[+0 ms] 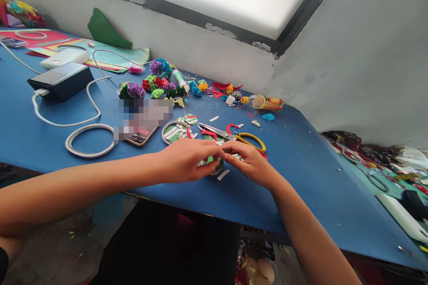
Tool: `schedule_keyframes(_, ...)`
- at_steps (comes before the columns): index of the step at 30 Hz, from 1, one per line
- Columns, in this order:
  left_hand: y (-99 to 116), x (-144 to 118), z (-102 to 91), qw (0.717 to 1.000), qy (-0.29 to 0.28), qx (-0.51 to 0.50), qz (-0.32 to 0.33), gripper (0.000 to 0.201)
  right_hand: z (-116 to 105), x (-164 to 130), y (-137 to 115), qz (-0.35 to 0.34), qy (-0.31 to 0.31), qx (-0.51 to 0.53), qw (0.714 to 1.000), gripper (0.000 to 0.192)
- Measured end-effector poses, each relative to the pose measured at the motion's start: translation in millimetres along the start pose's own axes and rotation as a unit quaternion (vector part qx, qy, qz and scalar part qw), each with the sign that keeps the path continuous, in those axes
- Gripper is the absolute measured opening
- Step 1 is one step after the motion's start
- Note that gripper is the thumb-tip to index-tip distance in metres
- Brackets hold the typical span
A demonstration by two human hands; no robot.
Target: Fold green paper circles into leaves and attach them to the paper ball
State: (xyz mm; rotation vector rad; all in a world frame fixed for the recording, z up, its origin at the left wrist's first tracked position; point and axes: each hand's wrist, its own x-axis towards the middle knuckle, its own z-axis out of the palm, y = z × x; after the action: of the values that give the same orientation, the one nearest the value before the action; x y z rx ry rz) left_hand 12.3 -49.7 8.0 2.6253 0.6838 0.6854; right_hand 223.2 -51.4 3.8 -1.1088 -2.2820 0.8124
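Directly between the two hands a small green paper piece [214,163] is pinched, low over the blue table [301,173] and close to its near edge. The left hand [187,160] is closed over the piece from the left, its fingers curled down on the top, while the right hand [250,162] meets it from the right with thumb and fingertips pressed on the same spot. The fingertips of both hands are touching or nearly touching above the piece, so neither hand is the nearer; each is on it. Most of the piece is hidden under the fingers, and its long axis and the way it points cannot be told; only a rounded green and white edge is seen below the left fingers. A white paper strip [223,174] lies just beside it on the table, slanted. Just beyond the hands, yellow-handled scissors [234,136] are laid with blades pointing left and handles to the right. A white ring [89,141] lies farther left.
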Motion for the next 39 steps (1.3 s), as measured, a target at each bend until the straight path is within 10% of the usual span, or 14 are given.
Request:
schedule_keyframes(8, 23, -8, 6.9, 0.987, 0.002, 0.066, 0.143, 0.019, 4, 1, 8, -0.003, 0.015, -0.055, 0.998, 0.022)
schedule_keyframes(18, -4, -1, 11.4, 0.987, 0.155, -0.040, 0.020, 0.016, 14, 5, 11, -0.011, 0.052, 0.036, 0.998, 0.021)
schedule_keyframes(39, -19, 4, 30.3, 0.931, 0.165, -0.290, -0.149, 0.015, 14, 7, 14, 0.035, 0.129, 0.221, 0.966, 0.020)
